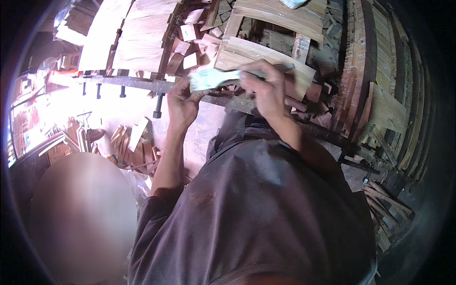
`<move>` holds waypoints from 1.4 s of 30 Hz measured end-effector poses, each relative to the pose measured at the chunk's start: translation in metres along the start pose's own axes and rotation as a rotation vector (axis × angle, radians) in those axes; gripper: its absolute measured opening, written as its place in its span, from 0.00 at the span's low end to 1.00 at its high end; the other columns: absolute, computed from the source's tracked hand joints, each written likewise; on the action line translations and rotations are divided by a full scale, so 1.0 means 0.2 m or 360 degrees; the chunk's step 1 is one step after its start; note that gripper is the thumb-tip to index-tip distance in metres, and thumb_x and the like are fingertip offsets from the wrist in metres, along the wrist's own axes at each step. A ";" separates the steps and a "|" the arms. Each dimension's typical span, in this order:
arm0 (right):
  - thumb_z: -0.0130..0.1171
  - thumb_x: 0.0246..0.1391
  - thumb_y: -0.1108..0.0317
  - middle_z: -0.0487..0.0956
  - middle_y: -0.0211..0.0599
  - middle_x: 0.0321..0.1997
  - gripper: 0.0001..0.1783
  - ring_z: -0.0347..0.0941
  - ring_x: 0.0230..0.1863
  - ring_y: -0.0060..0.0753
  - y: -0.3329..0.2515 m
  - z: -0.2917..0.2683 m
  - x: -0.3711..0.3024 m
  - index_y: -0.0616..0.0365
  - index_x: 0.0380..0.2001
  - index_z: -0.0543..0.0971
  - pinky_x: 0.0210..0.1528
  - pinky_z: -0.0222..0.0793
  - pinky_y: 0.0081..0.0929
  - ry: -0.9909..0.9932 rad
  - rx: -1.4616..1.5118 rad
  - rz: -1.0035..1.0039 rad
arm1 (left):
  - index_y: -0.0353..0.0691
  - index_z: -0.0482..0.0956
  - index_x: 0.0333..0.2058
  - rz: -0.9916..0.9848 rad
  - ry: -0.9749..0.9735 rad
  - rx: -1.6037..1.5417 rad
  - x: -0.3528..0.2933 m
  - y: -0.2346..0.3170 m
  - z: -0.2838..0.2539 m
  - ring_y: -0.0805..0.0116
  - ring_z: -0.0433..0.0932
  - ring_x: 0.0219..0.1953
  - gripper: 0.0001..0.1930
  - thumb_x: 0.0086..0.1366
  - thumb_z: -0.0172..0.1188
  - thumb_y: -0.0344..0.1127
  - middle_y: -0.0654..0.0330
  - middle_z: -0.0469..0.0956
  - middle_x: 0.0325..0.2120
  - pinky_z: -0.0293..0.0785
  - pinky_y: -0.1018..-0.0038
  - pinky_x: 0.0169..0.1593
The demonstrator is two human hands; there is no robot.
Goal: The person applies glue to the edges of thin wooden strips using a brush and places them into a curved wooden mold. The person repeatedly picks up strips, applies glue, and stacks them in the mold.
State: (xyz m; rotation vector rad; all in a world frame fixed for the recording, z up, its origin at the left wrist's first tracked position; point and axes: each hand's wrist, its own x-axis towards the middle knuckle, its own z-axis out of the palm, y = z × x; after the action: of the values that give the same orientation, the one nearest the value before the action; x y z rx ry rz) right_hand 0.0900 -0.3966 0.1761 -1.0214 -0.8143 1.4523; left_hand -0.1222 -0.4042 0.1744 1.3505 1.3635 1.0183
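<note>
A wide, pale whitish-green paintbrush (214, 79) lies nearly level in front of my chest, its broad end to the left. My right hand (267, 90) is closed round its narrow handle end, slightly blurred. My left hand (183, 103) is up against the broad end, its fingers bent together. Whatever those fingers hold is hidden behind the brush. Just beyond my hands, a light wooden board (266, 57) with pale smears rests over a heap of wood offcuts (280, 42).
A metal bar (142, 84) with hanging bolts (158, 105) crosses in front of me. Bright wooden panels (145, 33) stand at the far left, stacked planks (361, 61) at the right. Wood scraps (137, 142) lie low on the left, thin strips (387, 204) low on the right.
</note>
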 end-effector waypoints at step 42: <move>0.67 0.51 0.59 0.69 0.25 0.23 0.12 0.61 0.16 0.21 0.47 -1.21 0.08 0.53 0.27 0.77 0.14 0.65 0.21 0.1260 -0.0162 0.0528 | 0.32 0.78 0.41 0.0048 0.0113 0.0041 -0.03 0.12 0.16 0.75 0.75 0.37 0.14 0.55 0.68 0.22 0.63 0.80 0.35 0.71 0.78 0.46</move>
State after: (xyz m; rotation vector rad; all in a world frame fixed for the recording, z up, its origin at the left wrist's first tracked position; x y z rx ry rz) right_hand 0.2771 -0.4082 -0.0048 -1.7090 -0.1429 1.1177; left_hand -0.0867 -0.4115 0.1910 1.3688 1.4170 1.0814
